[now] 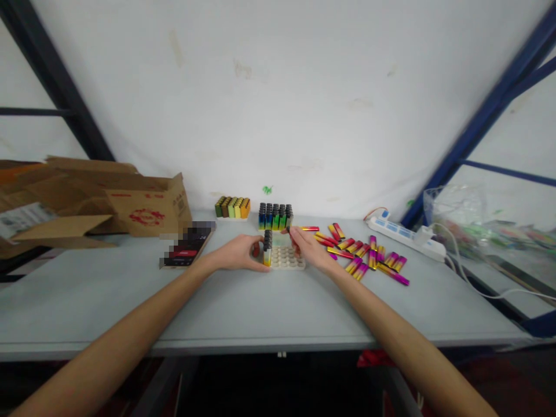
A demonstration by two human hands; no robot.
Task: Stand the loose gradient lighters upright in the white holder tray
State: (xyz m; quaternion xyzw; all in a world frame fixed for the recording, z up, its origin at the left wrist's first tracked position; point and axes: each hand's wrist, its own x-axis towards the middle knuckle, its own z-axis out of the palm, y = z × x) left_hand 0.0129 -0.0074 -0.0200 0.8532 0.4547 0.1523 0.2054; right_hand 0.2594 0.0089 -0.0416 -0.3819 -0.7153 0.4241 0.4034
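Note:
A white tray with round holes lies on the grey table, and a couple of lighters stand in its left side. My left hand rests against the tray's left edge, fingers curled at those lighters. My right hand is over the tray's right side, pinching a red-yellow lighter that points right. Several loose pink-and-yellow lighters lie scattered to the right of that hand.
Two filled trays of lighters stand behind near the wall. An open cardboard box sits at the left, a dark packet beside it. A white power strip with cable and a plastic bag lie at the right.

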